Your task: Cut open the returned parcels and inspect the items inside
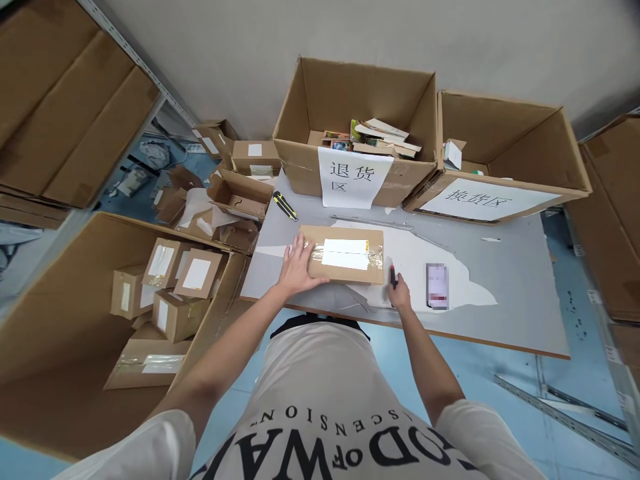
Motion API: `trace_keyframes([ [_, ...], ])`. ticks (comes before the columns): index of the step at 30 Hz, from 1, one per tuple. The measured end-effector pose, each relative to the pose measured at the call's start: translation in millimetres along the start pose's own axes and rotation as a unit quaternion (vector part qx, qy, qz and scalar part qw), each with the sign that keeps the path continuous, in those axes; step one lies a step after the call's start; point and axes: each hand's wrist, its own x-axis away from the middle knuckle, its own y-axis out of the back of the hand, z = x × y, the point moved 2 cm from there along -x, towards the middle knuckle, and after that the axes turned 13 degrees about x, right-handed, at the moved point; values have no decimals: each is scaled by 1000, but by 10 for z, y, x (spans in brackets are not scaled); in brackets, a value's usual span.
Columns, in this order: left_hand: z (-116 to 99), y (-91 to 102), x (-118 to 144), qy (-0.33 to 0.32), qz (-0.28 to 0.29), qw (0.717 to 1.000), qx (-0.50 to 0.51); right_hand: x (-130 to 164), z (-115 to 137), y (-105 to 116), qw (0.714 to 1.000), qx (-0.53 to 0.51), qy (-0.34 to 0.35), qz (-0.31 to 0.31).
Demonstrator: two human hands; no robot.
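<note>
A flat cardboard parcel (pixel 345 255) with a white label and clear tape lies on the grey table (pixel 500 313). My left hand (pixel 299 268) rests flat on the parcel's left end, fingers spread. My right hand (pixel 400 293) sits just right of the parcel and grips a red-and-black marker pen (pixel 393 275), its tip pointing away from me. A phone (pixel 437 285) lies on the table to the right of that hand.
A yellow-and-black box cutter (pixel 285 205) lies at the table's far left. Two big open cartons with paper signs (pixel 355 133) (pixel 505 160) stand along the back. A large carton (pixel 75 347) holding several small parcels sits on my left, with opened small boxes (pixel 240 193) behind.
</note>
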Motion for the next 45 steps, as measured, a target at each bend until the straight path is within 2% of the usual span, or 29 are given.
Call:
trace_keyframes([
  [2,-55,-34,-17,-8,27,999,-42,0,60,180,989,-134,68,-2],
  [4,-84,-69,-13,-5,35,997,-62,55,121,355,962,-244,123,31],
  [6,-89,-97,-5,5,29,997,-68,138,167,497,939,-301,153,66],
  [9,-83,-119,-6,13,21,997,-68,240,165,619,928,-335,152,65],
  [15,-78,-124,-10,18,18,998,-59,345,41,626,927,-340,137,76],
  [23,0,-186,4,-14,-32,999,25,433,41,770,921,-349,134,109],
  [34,11,-199,45,5,-16,1000,20,540,-82,835,918,-324,137,185],
  [41,2,-187,49,8,3,1000,17,687,-236,932,927,-280,128,216],
  [45,16,-202,45,5,-9,1000,23,861,-264,827,928,-258,123,239],
])
